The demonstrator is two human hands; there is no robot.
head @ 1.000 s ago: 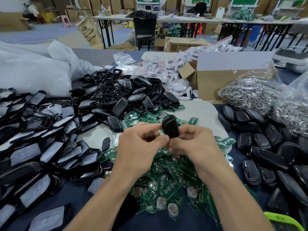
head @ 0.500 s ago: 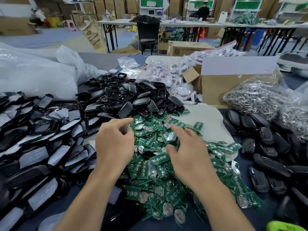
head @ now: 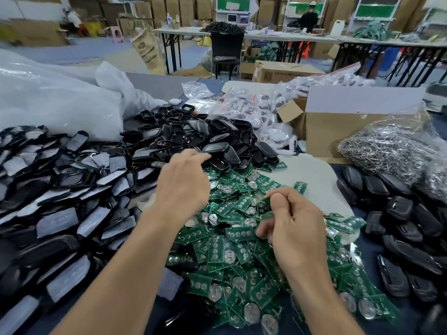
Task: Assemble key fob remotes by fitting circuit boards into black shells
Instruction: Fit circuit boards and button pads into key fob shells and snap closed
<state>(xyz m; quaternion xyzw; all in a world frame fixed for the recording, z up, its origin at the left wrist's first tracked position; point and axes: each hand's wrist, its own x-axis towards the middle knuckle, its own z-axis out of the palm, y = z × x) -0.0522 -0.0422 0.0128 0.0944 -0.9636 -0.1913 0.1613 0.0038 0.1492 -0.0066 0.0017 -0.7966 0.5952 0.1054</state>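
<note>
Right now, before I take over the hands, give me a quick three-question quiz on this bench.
1. True or false: the bag of silver metal parts lies on the person's left.
2. What does the right hand pinch? A: green circuit board. B: black key fob. C: white fob.
3. Fill in: the left hand reaches toward the pile of ____.
Key: 1 false (it lies on the right). 2 A. 3 black shells.
</note>
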